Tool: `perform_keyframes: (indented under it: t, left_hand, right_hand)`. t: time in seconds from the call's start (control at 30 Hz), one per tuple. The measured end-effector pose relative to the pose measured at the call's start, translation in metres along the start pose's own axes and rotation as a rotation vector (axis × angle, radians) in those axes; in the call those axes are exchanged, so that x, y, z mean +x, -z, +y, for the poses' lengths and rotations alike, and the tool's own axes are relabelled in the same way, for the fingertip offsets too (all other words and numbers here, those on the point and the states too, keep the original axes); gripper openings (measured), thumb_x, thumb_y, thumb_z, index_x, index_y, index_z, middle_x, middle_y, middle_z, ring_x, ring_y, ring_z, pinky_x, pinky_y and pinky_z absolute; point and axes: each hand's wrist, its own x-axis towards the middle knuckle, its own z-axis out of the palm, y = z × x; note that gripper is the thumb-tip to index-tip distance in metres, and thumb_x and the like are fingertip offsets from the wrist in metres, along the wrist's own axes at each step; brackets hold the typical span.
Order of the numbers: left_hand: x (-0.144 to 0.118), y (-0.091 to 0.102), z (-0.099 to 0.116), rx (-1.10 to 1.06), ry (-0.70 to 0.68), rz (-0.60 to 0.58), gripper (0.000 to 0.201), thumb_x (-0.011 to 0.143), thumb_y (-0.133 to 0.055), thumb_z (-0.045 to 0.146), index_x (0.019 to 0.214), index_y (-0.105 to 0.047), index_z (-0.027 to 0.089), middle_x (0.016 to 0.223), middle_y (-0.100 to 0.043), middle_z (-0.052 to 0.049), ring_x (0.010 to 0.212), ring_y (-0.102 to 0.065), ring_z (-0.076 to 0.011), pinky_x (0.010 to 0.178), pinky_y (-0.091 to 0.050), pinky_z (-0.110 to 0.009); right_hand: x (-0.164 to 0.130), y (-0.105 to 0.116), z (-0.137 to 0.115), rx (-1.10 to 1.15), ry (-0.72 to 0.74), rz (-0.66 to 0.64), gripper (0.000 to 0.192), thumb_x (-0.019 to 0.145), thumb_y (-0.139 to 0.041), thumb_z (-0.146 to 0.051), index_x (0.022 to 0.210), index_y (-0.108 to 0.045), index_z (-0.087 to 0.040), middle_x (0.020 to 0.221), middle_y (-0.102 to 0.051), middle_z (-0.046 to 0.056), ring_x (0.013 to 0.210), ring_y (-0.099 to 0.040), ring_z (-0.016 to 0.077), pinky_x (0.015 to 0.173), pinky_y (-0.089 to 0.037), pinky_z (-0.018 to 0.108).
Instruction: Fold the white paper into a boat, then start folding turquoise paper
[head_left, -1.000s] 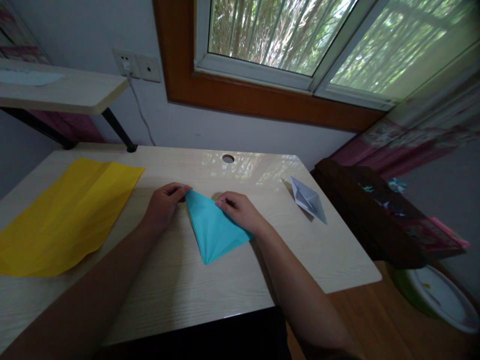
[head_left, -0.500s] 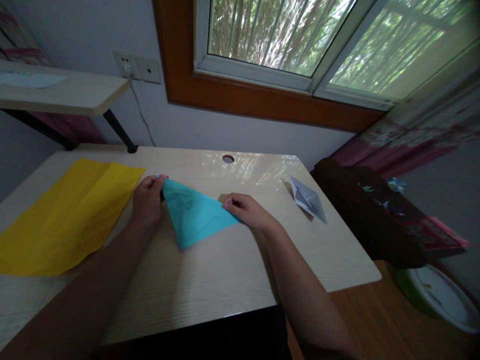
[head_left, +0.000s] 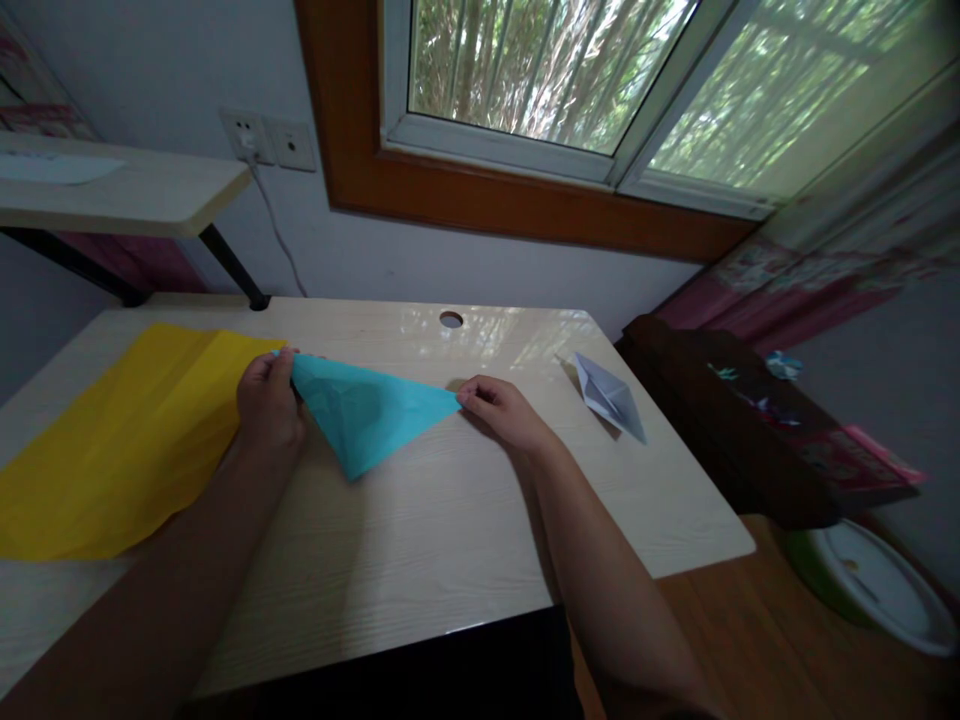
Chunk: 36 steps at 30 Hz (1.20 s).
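Note:
A turquoise sheet of paper (head_left: 367, 408), folded into a triangle, stretches between my hands above the desk with one point toward me. My left hand (head_left: 271, 398) pinches its left corner. The right corner is held between the thumb and fingers of my right hand (head_left: 501, 408). Left of my left hand lies a yellow sheet of paper (head_left: 135, 440), partly covered by that hand and forearm. A folded white paper boat (head_left: 609, 395) rests on the desk to the right of my right hand.
The pale wooden desk (head_left: 420, 560) has a round cable hole (head_left: 451, 319) near its back edge. A raised shelf (head_left: 172, 195) on black legs stands at the back left. Beyond the right edge are a dark wooden cabinet (head_left: 690, 420) and a green-and-white round tub (head_left: 877, 580) low down.
My left hand has moved left with its corner, and my right hand has shifted out to the right corner tip. The turquoise paper now hangs tauter and more level along its top edge.

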Motion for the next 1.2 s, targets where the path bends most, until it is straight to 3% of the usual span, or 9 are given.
perform_keyframes:
  t: [0.1,0.53,0.87,1.2]
  left_hand:
    - [-0.002,-0.004,0.005,-0.104,0.030,0.055,0.016,0.088,-0.061,0.032,0.090,-0.055,0.017,0.084,-0.065,-0.002,0.077,-0.064,-0.0147,0.071,-0.053,-0.028]
    - [-0.004,-0.004,0.009,-0.230,0.047,0.059,0.014,0.085,-0.066,0.030,0.085,-0.056,0.020,0.085,-0.067,0.002,0.083,-0.068,-0.0147,0.071,-0.055,-0.027]
    - [-0.008,-0.004,0.013,-0.253,0.091,0.076,0.006,0.092,-0.059,0.025,0.090,-0.056,0.021,0.089,-0.069,0.001,0.087,-0.067,-0.0145,0.074,-0.054,-0.027]
    - [-0.010,-0.008,0.015,-0.294,0.131,0.067,0.007,0.090,-0.063,0.022,0.088,-0.057,0.019,0.086,-0.068,0.000,0.085,-0.068,-0.0157,0.069,-0.054,-0.026]
  right_hand:
    - [0.001,0.000,0.004,0.005,0.012,0.083,0.025,0.091,-0.060,-0.041,0.088,-0.068,-0.018,0.082,-0.067,0.002,0.074,-0.058,0.0149,0.069,-0.044,0.028]
    - [0.009,-0.001,0.005,0.349,-0.093,0.272,0.029,0.084,-0.066,-0.048,0.083,-0.065,-0.019,0.075,-0.068,0.002,0.073,-0.063,0.0156,0.076,-0.051,0.031]
    - [0.010,-0.008,0.005,0.628,-0.155,0.255,0.031,0.074,-0.079,-0.042,0.093,-0.069,-0.020,0.085,-0.070,0.002,0.075,-0.066,0.0145,0.079,-0.055,0.031]
    - [0.011,-0.011,0.010,0.578,-0.117,0.239,0.025,0.078,-0.077,-0.043,0.087,-0.071,-0.021,0.079,-0.070,0.001,0.075,-0.065,0.0145,0.080,-0.052,0.031]
